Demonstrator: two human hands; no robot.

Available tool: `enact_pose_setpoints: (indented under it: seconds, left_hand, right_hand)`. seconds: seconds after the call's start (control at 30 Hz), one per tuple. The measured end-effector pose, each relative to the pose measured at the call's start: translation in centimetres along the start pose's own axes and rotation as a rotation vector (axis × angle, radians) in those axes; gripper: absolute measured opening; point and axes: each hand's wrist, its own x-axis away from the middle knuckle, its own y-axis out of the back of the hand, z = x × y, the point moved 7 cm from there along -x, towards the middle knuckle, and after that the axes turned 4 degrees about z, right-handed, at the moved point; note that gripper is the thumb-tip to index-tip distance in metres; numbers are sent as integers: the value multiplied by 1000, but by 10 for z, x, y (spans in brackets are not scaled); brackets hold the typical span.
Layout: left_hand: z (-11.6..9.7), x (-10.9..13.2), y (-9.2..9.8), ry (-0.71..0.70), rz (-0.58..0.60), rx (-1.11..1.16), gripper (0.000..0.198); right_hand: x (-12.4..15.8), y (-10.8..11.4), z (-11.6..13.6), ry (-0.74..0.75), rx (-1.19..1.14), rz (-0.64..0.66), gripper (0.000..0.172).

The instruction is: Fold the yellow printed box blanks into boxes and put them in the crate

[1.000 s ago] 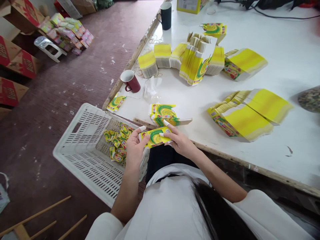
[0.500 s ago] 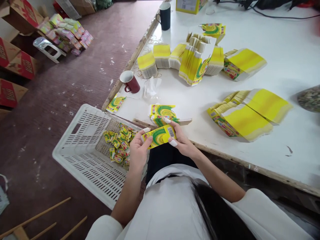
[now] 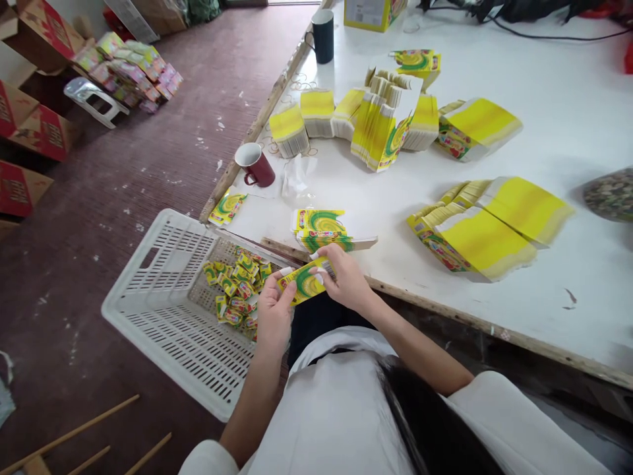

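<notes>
Between my two hands is a small yellow and green printed carton, held in front of the table edge. My left hand pinches its left end, thumb on the printed face. Fingers of my right hand grip the right end and partly cover the barcode there. Just beyond, a short stack of flat printed cartons lies at the table's edge. Below and to the left, a white plastic crate contains several small folded yellow cartons.
On the white table are bundles of flat yellow cartons, a taller stack, a red mug, a dark mug and a crumpled clear bag. A stool and cardboard boxes stand on the floor.
My right hand has shifted left along the carton, and its fingers now cover more of the right end. My left hand still holds the other end.
</notes>
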Motion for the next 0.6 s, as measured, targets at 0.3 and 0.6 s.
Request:
enact_pose_setpoints:
  seconds: [0.3, 0.6]
  left_hand:
    - [-55, 16, 164, -341, -823, -677, 50]
    - [-5, -11, 55, -270, -250, -299, 55]
  right_hand:
    - [-26, 51, -42, -269, 453, -181, 19]
    - [-32, 44, -33, -283, 460, -81, 26]
